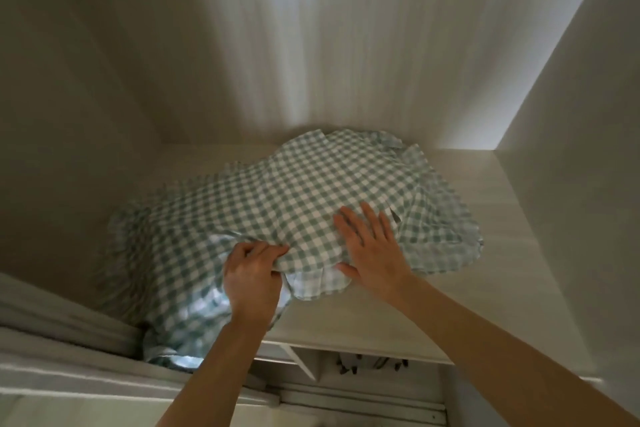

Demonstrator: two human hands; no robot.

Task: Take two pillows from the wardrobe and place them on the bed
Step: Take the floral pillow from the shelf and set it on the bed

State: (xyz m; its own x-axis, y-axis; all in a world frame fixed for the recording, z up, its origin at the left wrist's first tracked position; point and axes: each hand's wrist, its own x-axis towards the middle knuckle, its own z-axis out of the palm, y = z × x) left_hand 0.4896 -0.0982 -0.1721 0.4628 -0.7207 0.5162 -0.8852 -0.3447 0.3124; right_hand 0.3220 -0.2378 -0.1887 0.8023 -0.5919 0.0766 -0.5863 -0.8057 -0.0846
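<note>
Two hands at work on the wardrobe shelf (450,291), listed left to right. Lower pillow (166,288): green-checked, at shelf's left, overhanging the front edge. Left hand (252,274): fingers bunched tight on a fold of the upper pillow (311,191), which lies mid-shelf. Right hand (372,246): flat, fingers spread, pressing its top. Step: first pillow's removal. Next: draw it forward, supporting its soft bulk.

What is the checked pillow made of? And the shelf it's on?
The pillow looks like soft woven cloth, maybe cotton: green-and-white checks, wrinkles, a frilly edge. The shelf looks like pale wood-look board, smooth and matt, with faint grain lines.
</note>
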